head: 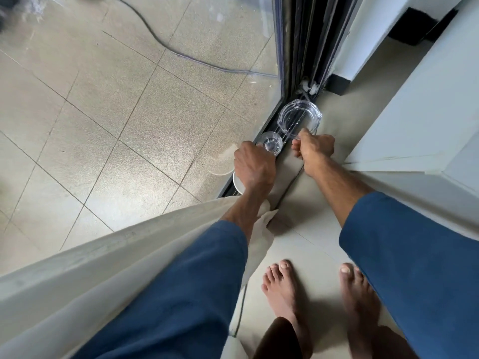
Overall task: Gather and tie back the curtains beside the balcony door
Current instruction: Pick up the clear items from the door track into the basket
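I look straight down at the balcony door's floor track (pixel 295 99). My left hand (pixel 255 165) grips a clear drinking glass (pixel 270 144) that stands beside the track, with a white plate (pixel 238 183) partly hidden under the wrist. My right hand (pixel 315 146) holds the handle of a clear glass jug (pixel 298 117) resting on the track. A cream curtain (pixel 103 268) hangs at the lower left, draped along the glass door and under my left forearm. Both sleeves are blue.
Behind the glass pane (pixel 129 112) lies the tiled balcony floor with a black cable (pixel 166 46) across it. A pale cabinet or wall (pixel 414 120) rises on the right. My bare feet (pixel 318 294) stand on the indoor tiles below.
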Demonstrator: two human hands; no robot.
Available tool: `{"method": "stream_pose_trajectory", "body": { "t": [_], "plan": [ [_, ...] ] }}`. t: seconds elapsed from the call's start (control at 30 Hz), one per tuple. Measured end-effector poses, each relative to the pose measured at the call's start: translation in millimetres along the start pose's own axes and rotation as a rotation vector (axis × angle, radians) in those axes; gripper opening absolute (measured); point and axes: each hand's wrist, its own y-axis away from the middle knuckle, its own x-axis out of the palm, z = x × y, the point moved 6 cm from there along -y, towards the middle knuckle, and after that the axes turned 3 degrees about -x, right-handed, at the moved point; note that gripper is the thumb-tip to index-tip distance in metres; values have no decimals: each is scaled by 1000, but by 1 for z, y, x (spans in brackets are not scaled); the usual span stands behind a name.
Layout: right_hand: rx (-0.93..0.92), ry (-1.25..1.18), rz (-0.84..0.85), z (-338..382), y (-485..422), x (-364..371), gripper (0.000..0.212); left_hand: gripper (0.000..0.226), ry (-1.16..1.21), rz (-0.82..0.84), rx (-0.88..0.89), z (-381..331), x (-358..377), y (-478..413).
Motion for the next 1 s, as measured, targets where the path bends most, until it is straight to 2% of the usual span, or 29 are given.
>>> {"method": "stream_pose_trajectory", "body": {
  "t": [0.03, 0.07, 0.13, 0.17, 0.2, 0.23, 0.37, 0.47, 0.63, 0.83, 0.93, 1.0],
  "plan": [
    [8, 4, -3, 1, 13, -5, 22, 45, 200, 238, -93, -7, 13, -19],
    [9, 5, 1, 1, 27, -10, 23, 46, 144, 319, -197, -13, 18, -46],
    [18, 11, 20, -1, 63, -20, 24, 41, 141, 686, -618, -8, 41, -49],
    [41, 17, 34, -5, 84, -26, 24, 35, 91, 735, -781, 12, 49, -45],
    [74, 19, 38, -6, 107, -36, 23, 29, -38, 729, -795, 26, 42, -45],
    [111, 21, 42, -6, 132, -47, 22, 27, -95, 708, -788, 31, 25, -46],
    [162, 31, 36, 20, 237, -114, 25, 31, -223, 818, -778, 18, -79, -33],
    [149, 6, 20, 53, 320, -175, 27, 29, -223, 902, -842, -6, -151, -50],
    [99, -97, 22, 98, 434, -275, 22, 34, -115, 939, -725, -65, -256, -71],
    [47, -175, 37, 89, 505, -383, 24, 36, -13, 1036, -565, -95, -307, -42],
    [45, -225, -36, 64, 539, -430, 23, 38, 32, 1116, -475, -112, -327, -30],
    [53, -260, -120, 43, 564, -462, 23, 38, 60, 1089, -398, -130, -350, -25]
  ]
}}
